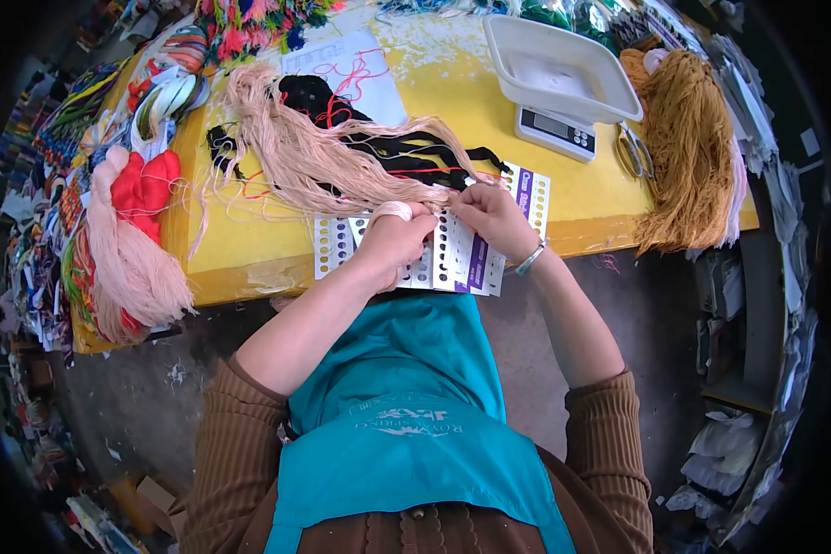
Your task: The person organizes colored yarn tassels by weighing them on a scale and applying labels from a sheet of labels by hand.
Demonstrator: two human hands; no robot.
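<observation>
My left hand [399, 242] is closed on a white and purple punched thread card [445, 249], near the table's front edge. A pale band is wrapped round one of its fingers. My right hand [497, 218] pinches pale pink thread at the card's top, its fingertips close to those of the left. From there a long hank of pale pink embroidery thread [309, 157] stretches back to the left over the table. Black thread [406, 148] with red strands lies beneath it. Other punched cards [334, 242] lie under and beside my hands. The exact pinch point is partly hidden by my fingers.
A kitchen scale [556, 134] with a white tray [563, 69] stands at the back right, scissors [633, 150] beside it. Brown thread [688, 138] hangs over the right edge of the yellow table [240, 268]. Pink and red hanks [138, 231] hang at the left.
</observation>
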